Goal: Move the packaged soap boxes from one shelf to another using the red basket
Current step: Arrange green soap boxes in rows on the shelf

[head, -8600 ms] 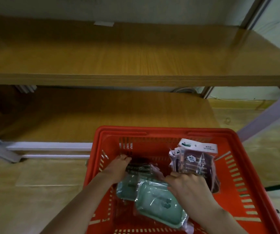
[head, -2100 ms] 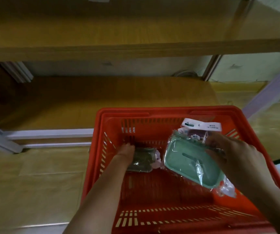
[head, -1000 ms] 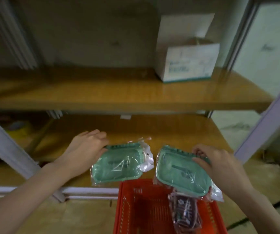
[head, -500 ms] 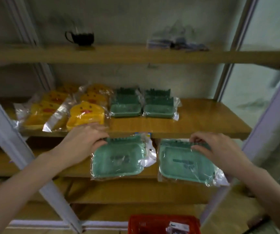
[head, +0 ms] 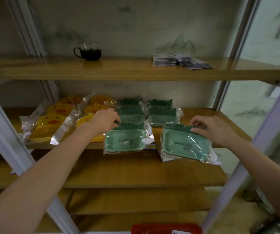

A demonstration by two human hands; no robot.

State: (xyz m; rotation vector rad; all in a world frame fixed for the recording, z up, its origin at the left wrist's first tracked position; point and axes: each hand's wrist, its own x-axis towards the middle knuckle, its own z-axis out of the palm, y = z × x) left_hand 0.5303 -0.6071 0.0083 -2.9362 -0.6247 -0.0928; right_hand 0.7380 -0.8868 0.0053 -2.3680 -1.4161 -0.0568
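Two soap boxes of pale green plastic in clear crinkled wrap, a left soap box [head: 124, 141] and a right soap box [head: 184, 146], were at centre frame, at the front edge of the middle wooden shelf [head: 223, 122]. The left soap box lay nearly level, its front part overhanging the shelf's lip. The right soap box tilted down toward the camera, its front hanging below that lip. Whether either rested on the board could not be told.

The left hand [head: 104, 121] curled its fingers over the toothed back rim of the left soap box and pinched it. The right hand [head: 210, 128] pinched the back rim of the right soap box, fingertips bent.

A narrow strip of bare board showed between the two boxes, and a wider stretch of bare wood ran from the right soap box to the shelf's right end. Just behind stood a left stack [head: 132, 110] and a right stack [head: 161, 112] of wrapped green soap boxes, the left stack close against the left hand's fingers. Wrapped yellow duck-shaped boxes [head: 54, 122] filled the shelf's left part, just beside the left wrist.

A pale metal left upright [head: 4, 130] and right upright [head: 262, 141] slanted outside both forearms. Higher in the frame, the upper wooden shelf [head: 127, 71] carried a dark handled cup [head: 88, 54] and a pile of flat packets [head: 178, 62]. A lower wooden shelf [head: 135, 173] lay beneath, and the red plastic basket [head: 165, 229] showed only its rim at the bottom edge.
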